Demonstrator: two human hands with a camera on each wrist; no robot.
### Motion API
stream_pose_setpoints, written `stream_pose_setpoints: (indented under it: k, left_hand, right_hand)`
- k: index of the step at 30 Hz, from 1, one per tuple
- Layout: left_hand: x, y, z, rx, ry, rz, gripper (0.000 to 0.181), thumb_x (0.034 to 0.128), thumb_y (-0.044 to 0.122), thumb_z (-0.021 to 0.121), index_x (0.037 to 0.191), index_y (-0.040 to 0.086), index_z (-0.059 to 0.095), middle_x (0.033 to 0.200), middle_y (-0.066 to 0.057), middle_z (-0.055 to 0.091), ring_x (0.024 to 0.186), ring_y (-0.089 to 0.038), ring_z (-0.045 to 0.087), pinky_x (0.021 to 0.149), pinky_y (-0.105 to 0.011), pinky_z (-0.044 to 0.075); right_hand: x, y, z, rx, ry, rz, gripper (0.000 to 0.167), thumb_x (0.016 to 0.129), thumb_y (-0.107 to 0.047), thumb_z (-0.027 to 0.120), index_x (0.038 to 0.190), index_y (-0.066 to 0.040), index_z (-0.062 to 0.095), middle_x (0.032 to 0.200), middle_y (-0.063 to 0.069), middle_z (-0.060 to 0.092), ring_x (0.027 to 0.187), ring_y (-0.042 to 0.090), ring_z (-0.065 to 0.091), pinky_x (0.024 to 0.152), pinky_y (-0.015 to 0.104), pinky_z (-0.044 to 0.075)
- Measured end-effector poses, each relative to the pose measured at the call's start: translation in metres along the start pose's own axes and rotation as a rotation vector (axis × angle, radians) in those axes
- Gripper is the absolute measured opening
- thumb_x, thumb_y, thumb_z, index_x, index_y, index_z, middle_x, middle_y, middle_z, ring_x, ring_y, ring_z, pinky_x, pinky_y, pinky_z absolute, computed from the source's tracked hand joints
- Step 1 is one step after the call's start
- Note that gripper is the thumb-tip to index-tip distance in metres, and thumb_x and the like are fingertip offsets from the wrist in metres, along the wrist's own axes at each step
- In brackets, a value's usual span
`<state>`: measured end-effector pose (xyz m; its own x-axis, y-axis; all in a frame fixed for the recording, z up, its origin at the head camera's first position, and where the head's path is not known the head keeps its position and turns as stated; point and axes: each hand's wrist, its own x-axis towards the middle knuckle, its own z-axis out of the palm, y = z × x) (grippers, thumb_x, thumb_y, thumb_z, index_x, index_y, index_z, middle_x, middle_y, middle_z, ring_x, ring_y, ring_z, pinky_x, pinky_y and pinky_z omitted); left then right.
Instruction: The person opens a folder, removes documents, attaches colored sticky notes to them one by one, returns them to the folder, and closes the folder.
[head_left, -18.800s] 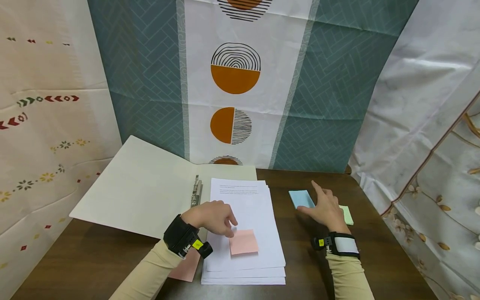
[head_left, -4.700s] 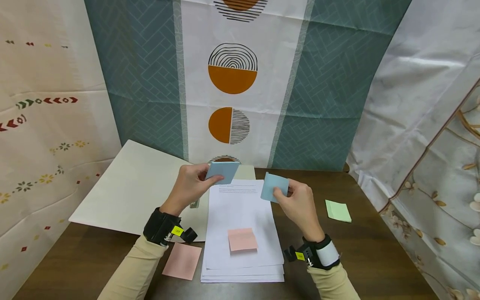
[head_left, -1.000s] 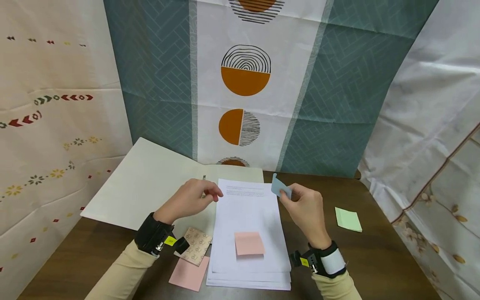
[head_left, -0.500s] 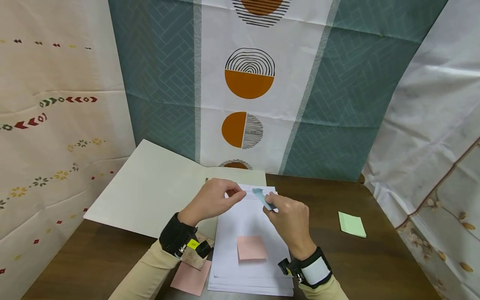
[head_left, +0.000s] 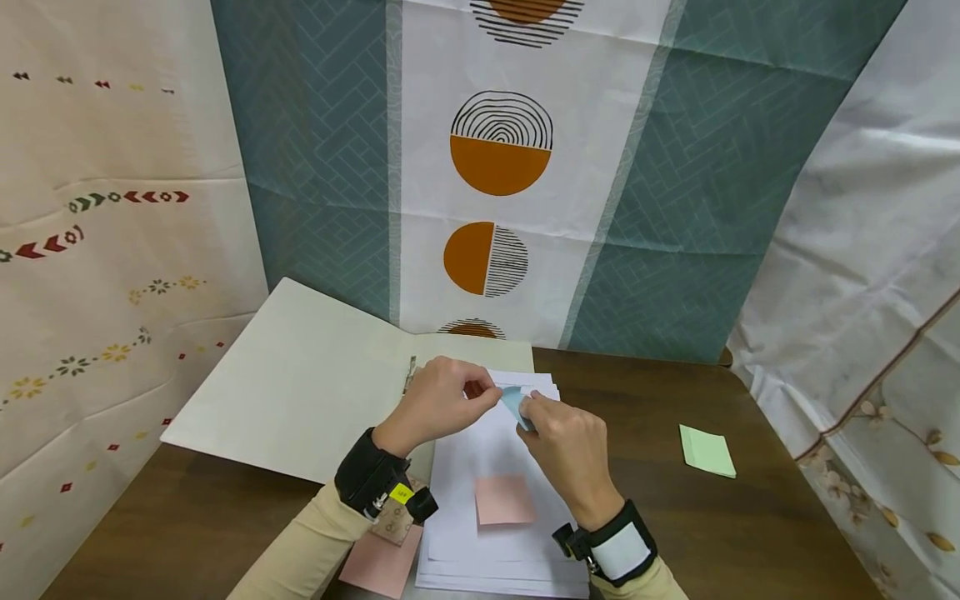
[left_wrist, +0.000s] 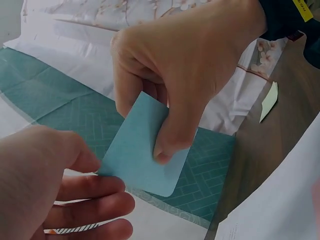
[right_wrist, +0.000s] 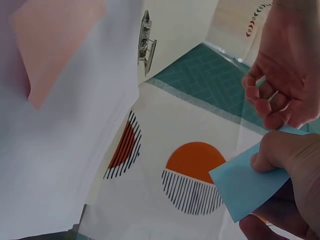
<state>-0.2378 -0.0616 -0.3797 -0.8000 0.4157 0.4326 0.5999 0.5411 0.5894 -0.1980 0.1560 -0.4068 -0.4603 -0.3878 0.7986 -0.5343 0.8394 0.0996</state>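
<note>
"What have you got?"
"One blue note [left_wrist: 135, 150], held above the paper stack [head_left: 465, 458]: my right hand [head_left: 570, 446] grips it, my left hand [head_left: 438, 398] pinches one corner."
"And around?"
"Two pink notes [head_left: 505, 500], one on the stack; one green pad [head_left: 707, 451]."

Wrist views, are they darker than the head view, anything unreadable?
Left wrist view: dimmer, light blue square paper note clear; right wrist view: dimmer too, white printed paper sheets too faint to read; head view: brighter, their text also unreadable.

From here I see a light blue note [left_wrist: 135, 145] and a pink note [head_left: 505, 500]. The backdrop [head_left: 322, 125] shows teal herringbone.
</note>
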Motion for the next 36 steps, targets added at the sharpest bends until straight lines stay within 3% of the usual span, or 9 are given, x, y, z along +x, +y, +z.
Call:
stream_pose_setpoints:
  k: [5, 11, 21, 24, 27, 32, 36]
  left_hand:
    - [0.001, 0.000, 0.002, 0.031, 0.024, -0.028, 0.020, 0.0982, 0.018, 0.072, 0.083, 0.010, 0.083, 0.070, 0.001, 0.074, 0.063, -0.004, 0.055, 0.058, -0.020, 0.042]
    - [0.003, -0.005, 0.003, 0.071, 0.064, -0.031, 0.013, 0.0944, 0.017, 0.078, 0.085, 0.011, 0.085, 0.073, 0.000, 0.077, 0.065, -0.005, 0.059, 0.060, -0.020, 0.043]
    - [0.008, -0.008, 0.006, 0.112, 0.098, -0.039, 0.012, 0.0936, 0.017, 0.080, 0.085, 0.011, 0.086, 0.072, 0.000, 0.078, 0.063, -0.007, 0.061, 0.057, -0.019, 0.042]
    - [0.008, -0.009, 0.004, 0.115, 0.109, -0.041, 0.010, 0.0906, 0.015, 0.082, 0.082, 0.011, 0.085, 0.070, 0.001, 0.077, 0.062, -0.007, 0.061, 0.057, -0.019, 0.043]
    - [0.009, -0.010, 0.004, 0.115, 0.157, -0.062, 0.012, 0.0901, 0.014, 0.080, 0.079, 0.011, 0.084, 0.069, 0.000, 0.076, 0.061, -0.009, 0.060, 0.055, -0.020, 0.043]
    - [0.010, -0.017, -0.001, 0.107, 0.283, -0.159, 0.016, 0.0923, 0.014, 0.077, 0.080, 0.008, 0.084, 0.070, -0.006, 0.076, 0.060, -0.016, 0.061, 0.052, -0.023, 0.043]
    - [0.010, -0.026, -0.007, 0.081, 0.334, -0.212, 0.016, 0.0938, 0.012, 0.074, 0.083, 0.005, 0.085, 0.074, -0.010, 0.078, 0.063, -0.020, 0.065, 0.055, -0.027, 0.047]
  right_hand:
    - [-0.002, 0.000, 0.001, -0.011, -0.019, -0.022, 0.041, 0.065, 0.003, 0.105, 0.074, -0.016, 0.070, 0.077, -0.001, 0.081, 0.054, 0.015, 0.069, 0.047, 0.018, 0.028]
    - [-0.004, -0.001, 0.004, -0.012, -0.040, -0.032, 0.039, 0.058, -0.002, 0.110, 0.083, -0.013, 0.081, 0.093, 0.003, 0.089, 0.076, 0.017, 0.085, 0.048, 0.026, 0.050]
    - [0.000, -0.004, 0.006, -0.075, -0.057, -0.070, 0.033, 0.065, -0.004, 0.106, 0.091, -0.009, 0.087, 0.094, 0.006, 0.089, 0.077, 0.018, 0.086, 0.049, 0.026, 0.051]
    - [0.001, -0.003, 0.007, -0.072, -0.048, -0.060, 0.030, 0.065, -0.002, 0.105, 0.085, -0.011, 0.084, 0.085, 0.002, 0.087, 0.062, 0.013, 0.077, 0.047, 0.023, 0.045]
    - [0.002, -0.001, 0.004, -0.065, -0.050, -0.045, 0.033, 0.064, 0.000, 0.104, 0.079, -0.012, 0.077, 0.072, -0.002, 0.078, 0.050, 0.009, 0.058, 0.046, 0.020, 0.037]
    - [0.005, 0.005, -0.002, -0.062, -0.070, -0.023, 0.032, 0.068, 0.003, 0.100, 0.076, -0.012, 0.073, 0.063, -0.003, 0.068, 0.049, 0.005, 0.039, 0.048, 0.016, 0.027]
    - [0.005, 0.018, -0.003, -0.020, -0.075, 0.061, 0.020, 0.075, 0.000, 0.095, 0.080, -0.012, 0.080, 0.063, -0.001, 0.072, 0.048, 0.002, 0.026, 0.050, 0.016, 0.015]
